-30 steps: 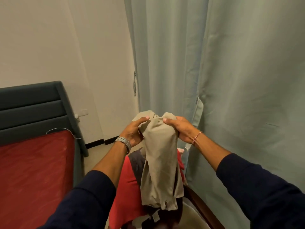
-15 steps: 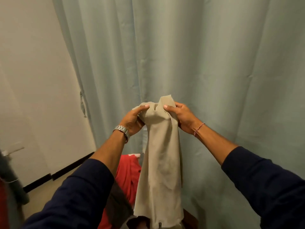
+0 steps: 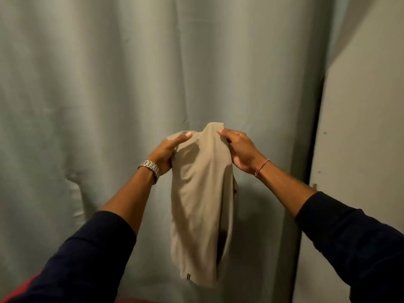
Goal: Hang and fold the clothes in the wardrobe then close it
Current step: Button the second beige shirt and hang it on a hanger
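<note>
left hand (image 3: 166, 151) and right hand (image 3: 240, 151) both gripping beige garment (image 3: 202, 200) by top edge, hanging free before grey curtain (image 3: 109, 95)

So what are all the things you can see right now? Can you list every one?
Garment: one, beige, hanging down in the middle, held up by its top edge in front of the curtain.
Curtain: one, pale grey-green, filling most of the view behind the garment.
Wall: one, off-white, at the right edge beside the curtain.
Red fabric: one patch, red, bottom left corner; what it is cannot be told.
Watch: one, silver, on the left wrist.
Bracelet: one, red thread, on the right wrist.
Sleeves: two, dark navy, on both forearms.
Left hand: one, gripping the garment's top left.
Right hand: one, gripping the garment's top right.
</note>
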